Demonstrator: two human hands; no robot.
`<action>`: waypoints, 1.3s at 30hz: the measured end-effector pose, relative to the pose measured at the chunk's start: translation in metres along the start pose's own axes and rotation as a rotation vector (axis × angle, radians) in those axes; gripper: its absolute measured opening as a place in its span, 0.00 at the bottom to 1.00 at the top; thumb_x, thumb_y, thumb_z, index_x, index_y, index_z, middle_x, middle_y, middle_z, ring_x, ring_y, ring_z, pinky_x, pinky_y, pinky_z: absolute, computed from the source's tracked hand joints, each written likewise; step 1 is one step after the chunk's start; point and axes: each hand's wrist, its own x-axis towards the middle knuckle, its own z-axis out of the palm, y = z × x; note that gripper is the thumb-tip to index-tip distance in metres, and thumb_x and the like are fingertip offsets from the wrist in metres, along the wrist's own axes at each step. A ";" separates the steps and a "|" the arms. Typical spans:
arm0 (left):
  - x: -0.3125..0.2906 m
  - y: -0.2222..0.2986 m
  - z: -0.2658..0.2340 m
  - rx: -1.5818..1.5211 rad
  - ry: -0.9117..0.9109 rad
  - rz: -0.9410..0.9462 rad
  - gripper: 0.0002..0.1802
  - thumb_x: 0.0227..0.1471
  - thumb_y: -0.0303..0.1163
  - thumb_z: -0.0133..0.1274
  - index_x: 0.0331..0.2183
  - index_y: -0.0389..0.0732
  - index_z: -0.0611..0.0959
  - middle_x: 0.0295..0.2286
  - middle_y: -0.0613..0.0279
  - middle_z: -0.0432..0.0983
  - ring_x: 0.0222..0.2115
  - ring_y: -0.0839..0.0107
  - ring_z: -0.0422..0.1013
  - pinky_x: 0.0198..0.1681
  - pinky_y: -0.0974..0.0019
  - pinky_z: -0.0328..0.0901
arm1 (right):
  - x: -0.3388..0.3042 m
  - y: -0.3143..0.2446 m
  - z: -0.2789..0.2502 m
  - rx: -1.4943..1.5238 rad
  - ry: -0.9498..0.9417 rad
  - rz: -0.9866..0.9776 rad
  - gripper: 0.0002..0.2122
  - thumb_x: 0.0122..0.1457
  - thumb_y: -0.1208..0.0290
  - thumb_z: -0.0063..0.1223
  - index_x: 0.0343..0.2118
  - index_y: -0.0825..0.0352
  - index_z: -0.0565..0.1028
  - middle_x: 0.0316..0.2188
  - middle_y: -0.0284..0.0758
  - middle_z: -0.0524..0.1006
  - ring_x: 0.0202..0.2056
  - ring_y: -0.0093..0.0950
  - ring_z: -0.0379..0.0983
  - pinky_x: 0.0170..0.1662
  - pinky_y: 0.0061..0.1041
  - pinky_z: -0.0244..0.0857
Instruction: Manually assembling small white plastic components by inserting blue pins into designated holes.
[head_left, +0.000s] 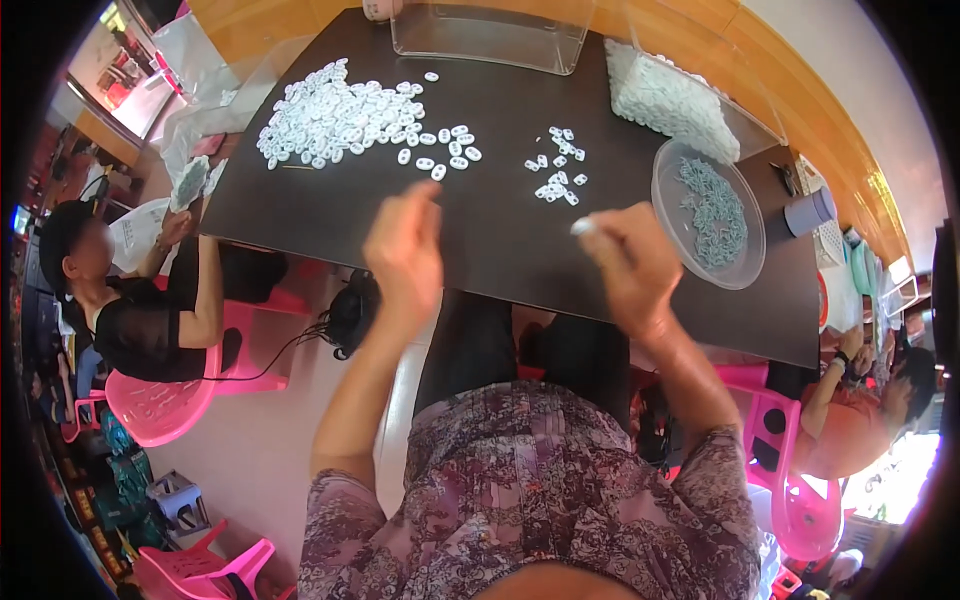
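My right hand (pixel 636 265) is raised over the front of the dark table, thumb and finger pinched on a small white piece (pixel 581 227). To its left, my left hand (pixel 405 248) hovers near the table's front edge. Motion smears its fingers, so I cannot make out whether they hold anything. Beyond the left hand spreads a large heap of white oval plastic pieces (pixel 340 115) with two dark holes each. A smaller scatter of white two-holed pieces (pixel 555 188) lies beyond the right hand. Beside that hand, a round clear tray (pixel 745 262) contains small grey-green parts (pixel 715 215).
A clear rectangular bin (pixel 490 50) stands at the table's back. Right of it, another clear container holds many white pieces (pixel 670 100). A grey-lilac cup (pixel 810 212) is at the right edge. Seated people are at left (pixel 140 300) and right (pixel 850 420), near pink plastic chairs (pixel 165 395).
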 end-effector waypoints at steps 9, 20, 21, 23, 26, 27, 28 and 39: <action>0.063 -0.079 0.010 0.450 -0.139 0.240 0.09 0.43 0.24 0.55 0.31 0.44 0.83 0.22 0.57 0.68 0.25 0.58 0.68 0.28 0.60 0.63 | 0.112 0.083 -0.088 -0.365 0.326 0.112 0.08 0.51 0.73 0.54 0.34 0.68 0.77 0.27 0.35 0.76 0.29 0.24 0.70 0.35 0.22 0.64; 0.070 -0.094 0.007 0.517 -0.200 0.317 0.05 0.46 0.23 0.54 0.30 0.39 0.78 0.25 0.54 0.69 0.27 0.57 0.69 0.29 0.60 0.63 | 0.171 0.215 -0.107 -0.799 0.082 0.113 0.08 0.45 0.71 0.50 0.26 0.67 0.77 0.25 0.45 0.76 0.32 0.43 0.72 0.37 0.38 0.65; 0.072 -0.093 0.006 0.492 -0.224 0.307 0.05 0.45 0.23 0.54 0.30 0.38 0.78 0.24 0.54 0.69 0.27 0.57 0.69 0.28 0.60 0.63 | 0.165 0.216 -0.106 -0.860 0.126 0.084 0.08 0.45 0.72 0.50 0.27 0.67 0.77 0.27 0.46 0.76 0.33 0.43 0.72 0.38 0.38 0.64; 0.070 -0.092 -0.001 0.491 -0.251 0.281 0.05 0.45 0.23 0.54 0.29 0.38 0.78 0.24 0.54 0.68 0.27 0.57 0.68 0.28 0.60 0.63 | 0.155 0.200 -0.095 -0.895 0.157 0.050 0.08 0.45 0.73 0.49 0.29 0.67 0.77 0.28 0.46 0.76 0.35 0.44 0.71 0.39 0.39 0.64; 0.073 -0.087 -0.008 0.387 -0.254 0.232 0.04 0.45 0.23 0.54 0.28 0.38 0.78 0.23 0.55 0.68 0.26 0.58 0.68 0.28 0.61 0.63 | 0.130 0.159 -0.099 -0.787 0.206 -0.248 0.08 0.47 0.74 0.52 0.32 0.67 0.77 0.29 0.42 0.76 0.33 0.39 0.71 0.38 0.35 0.64; 0.071 -0.087 -0.002 0.389 -0.243 0.270 0.04 0.45 0.24 0.54 0.28 0.38 0.78 0.23 0.55 0.68 0.25 0.58 0.68 0.28 0.61 0.62 | 0.114 0.152 -0.102 -0.797 0.158 -0.250 0.08 0.49 0.74 0.53 0.33 0.66 0.77 0.28 0.39 0.76 0.31 0.35 0.71 0.36 0.30 0.65; 0.069 -0.086 0.000 0.399 -0.230 0.306 0.04 0.45 0.25 0.54 0.28 0.38 0.78 0.22 0.55 0.68 0.25 0.58 0.68 0.28 0.61 0.62 | 0.099 0.143 -0.099 -0.736 0.089 -0.209 0.08 0.48 0.74 0.53 0.33 0.66 0.77 0.28 0.39 0.76 0.32 0.37 0.70 0.36 0.31 0.64; 0.067 -0.073 0.003 0.447 -0.344 0.081 0.06 0.50 0.31 0.52 0.27 0.38 0.77 0.22 0.53 0.73 0.23 0.54 0.69 0.27 0.59 0.63 | 0.010 0.138 -0.095 -0.460 -0.257 0.081 0.05 0.45 0.75 0.55 0.28 0.67 0.77 0.25 0.38 0.75 0.31 0.38 0.70 0.35 0.33 0.64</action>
